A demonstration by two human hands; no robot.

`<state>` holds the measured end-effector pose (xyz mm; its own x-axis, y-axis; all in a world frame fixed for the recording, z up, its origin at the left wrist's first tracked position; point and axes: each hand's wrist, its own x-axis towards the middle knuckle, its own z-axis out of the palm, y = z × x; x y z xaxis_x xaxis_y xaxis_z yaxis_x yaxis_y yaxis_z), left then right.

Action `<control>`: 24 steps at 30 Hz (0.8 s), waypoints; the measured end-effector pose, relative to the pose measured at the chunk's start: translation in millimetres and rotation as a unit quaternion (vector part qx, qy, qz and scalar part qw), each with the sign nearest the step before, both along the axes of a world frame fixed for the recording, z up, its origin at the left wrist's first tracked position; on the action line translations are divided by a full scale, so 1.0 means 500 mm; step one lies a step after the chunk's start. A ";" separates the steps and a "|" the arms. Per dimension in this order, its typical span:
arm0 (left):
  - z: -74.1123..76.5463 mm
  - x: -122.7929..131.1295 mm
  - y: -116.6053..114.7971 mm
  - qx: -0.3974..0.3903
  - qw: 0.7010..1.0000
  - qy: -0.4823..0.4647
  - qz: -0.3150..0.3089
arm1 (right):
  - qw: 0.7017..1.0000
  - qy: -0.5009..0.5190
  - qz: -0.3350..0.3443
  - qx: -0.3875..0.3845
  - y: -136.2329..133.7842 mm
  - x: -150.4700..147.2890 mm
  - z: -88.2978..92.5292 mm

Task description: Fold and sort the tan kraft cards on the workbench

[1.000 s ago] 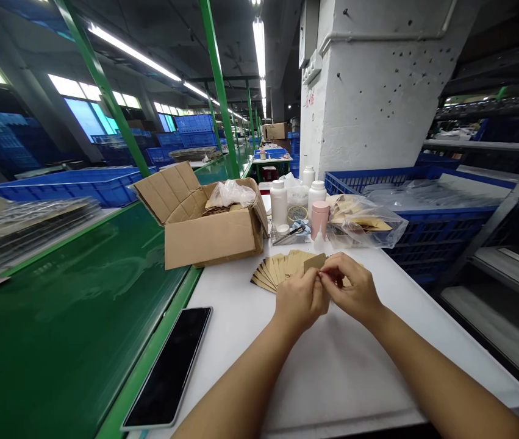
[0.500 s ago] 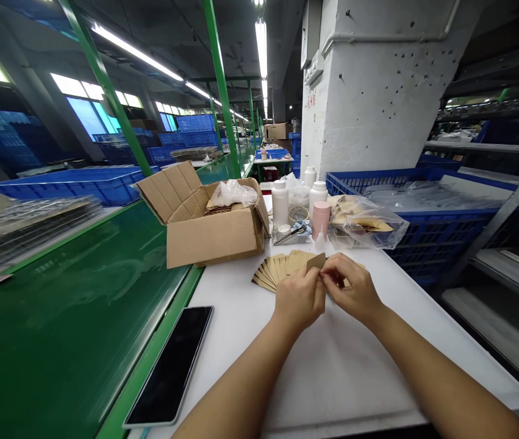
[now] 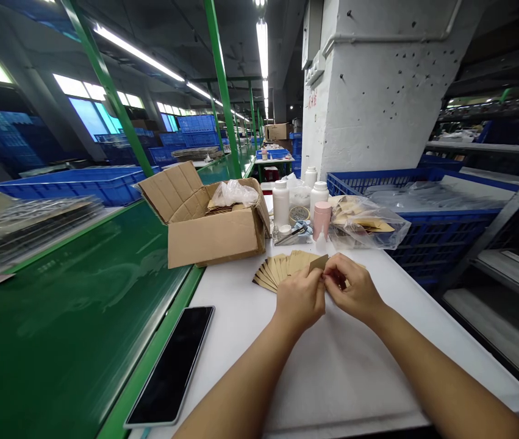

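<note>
Brown card (image 3: 319,263) apparently mid-work: left hand (image 3: 299,299) pinching it, right hand (image 3: 351,288) fingertips pressed together; card fan (image 3: 283,267) toward bench's (image 3: 341,378) far edge, status unclear.

Looks like a factory tbh, production-line type of place. Got a long green conveyor belt (image 3: 80,317) stretching right alongside the white desk (image 3: 332,378), blue plastic crates (image 3: 197,124) stacked further back, metal shelving (image 3: 497,311) off to the right, fluorescent tubes (image 3: 263,49) strung overhead, and a beat-up pockmarked white pillar (image 3: 378,103) with a pipe (image 3: 387,38) across it.
</note>
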<state>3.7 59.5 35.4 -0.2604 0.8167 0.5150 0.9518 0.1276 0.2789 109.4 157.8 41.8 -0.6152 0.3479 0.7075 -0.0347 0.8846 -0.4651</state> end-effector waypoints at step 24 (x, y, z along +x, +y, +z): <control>-0.004 0.004 -0.002 -0.018 0.997 -0.078 -0.004 | 0.994 0.055 -0.006 0.091 0.000 0.003 -0.001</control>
